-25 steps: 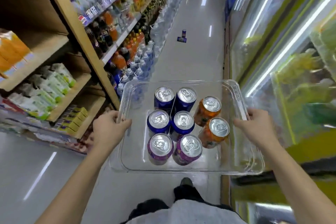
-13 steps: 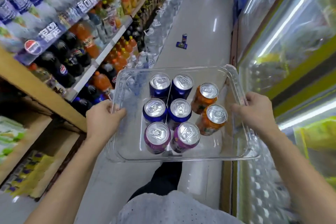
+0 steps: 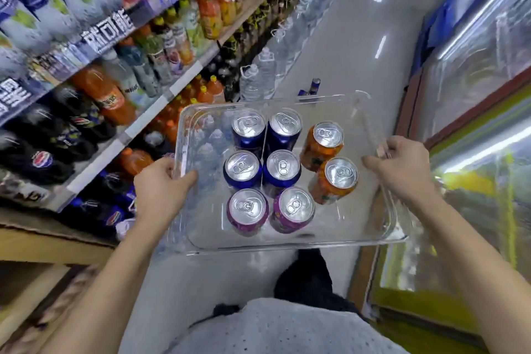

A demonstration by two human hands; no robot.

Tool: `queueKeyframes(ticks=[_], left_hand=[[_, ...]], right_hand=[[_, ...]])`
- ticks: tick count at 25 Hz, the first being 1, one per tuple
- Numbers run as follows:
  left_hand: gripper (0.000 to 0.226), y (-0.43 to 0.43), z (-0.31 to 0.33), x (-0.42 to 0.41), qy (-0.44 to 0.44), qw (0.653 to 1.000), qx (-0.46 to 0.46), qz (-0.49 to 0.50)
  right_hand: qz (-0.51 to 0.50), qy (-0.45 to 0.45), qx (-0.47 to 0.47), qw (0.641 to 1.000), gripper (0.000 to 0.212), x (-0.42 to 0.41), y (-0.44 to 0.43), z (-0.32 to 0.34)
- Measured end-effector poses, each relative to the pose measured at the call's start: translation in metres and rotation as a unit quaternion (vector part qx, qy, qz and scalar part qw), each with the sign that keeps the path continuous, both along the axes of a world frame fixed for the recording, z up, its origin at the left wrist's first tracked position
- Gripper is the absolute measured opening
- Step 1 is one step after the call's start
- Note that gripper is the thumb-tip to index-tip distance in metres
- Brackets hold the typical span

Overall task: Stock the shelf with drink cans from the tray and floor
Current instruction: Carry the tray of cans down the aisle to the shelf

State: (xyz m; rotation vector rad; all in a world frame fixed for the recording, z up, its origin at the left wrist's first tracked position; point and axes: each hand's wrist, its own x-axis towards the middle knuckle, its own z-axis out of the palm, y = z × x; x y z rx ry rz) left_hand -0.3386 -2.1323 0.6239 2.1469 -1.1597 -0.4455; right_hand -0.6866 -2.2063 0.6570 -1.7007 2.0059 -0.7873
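Observation:
I carry a clear plastic tray [image 3: 356, 227] at waist height in a store aisle. My left hand [image 3: 161, 190] grips its left rim and my right hand [image 3: 399, 167] grips its right rim. Upright in the tray stand several blue cans [image 3: 283, 168], two purple cans [image 3: 248, 211] nearest me and two orange cans [image 3: 334, 179] on the right. Farther down the aisle, blue cans [image 3: 313, 87] sit on the floor just beyond the tray's far edge. The drink shelf [image 3: 135, 129] runs along my left.
The left shelving holds cola, orange soda and water bottles, with large water jugs [image 3: 258, 75] on the floor at its base. Glass-fronted chest freezers [image 3: 474, 66] line the right side. The grey aisle floor [image 3: 359, 37] stretches ahead.
I have walked forward along the aisle with the tray; the bottle shelves are closer on my left and the floor cans are nearer. Both hands keep the same grip.

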Motion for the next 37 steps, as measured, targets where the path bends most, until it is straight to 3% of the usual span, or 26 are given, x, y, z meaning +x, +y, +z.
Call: queueKeyframes(ticks=[3,7,10,14,19,27,37], left_hand=[[0.024,-0.034,-0.023,-0.025,-0.003,0.995,0.024,0.094],[0.029,-0.056,-0.057,-0.045,0.023,0.981,0.046,0.186],[0.030,-0.061,-0.083,-0.048,0.033,0.966,0.072,0.247],[0.047,-0.067,-0.130,-0.036,0.046,0.953,0.106,0.279],[0.034,-0.077,-0.205,-0.025,0.060,0.931,0.156,0.323],[0.035,-0.100,-0.374,-0.017,0.101,0.899,0.180,0.385],[0.027,-0.108,-0.608,-0.013,0.096,0.880,0.193,0.423]], right_hand=[[0.075,0.020,-0.004,0.997,0.045,0.001,-0.083,-0.008],[0.194,0.026,0.020,0.981,0.029,0.016,-0.174,-0.032],[0.271,0.014,0.043,0.962,0.030,0.045,-0.224,-0.066],[0.317,0.015,0.076,0.945,0.036,0.087,-0.264,-0.130],[0.399,0.001,0.079,0.913,0.046,0.133,-0.302,-0.218],[0.461,0.014,0.105,0.881,0.056,0.181,-0.350,-0.404],[0.469,0.043,0.103,0.876,0.029,0.205,-0.363,-0.630]])
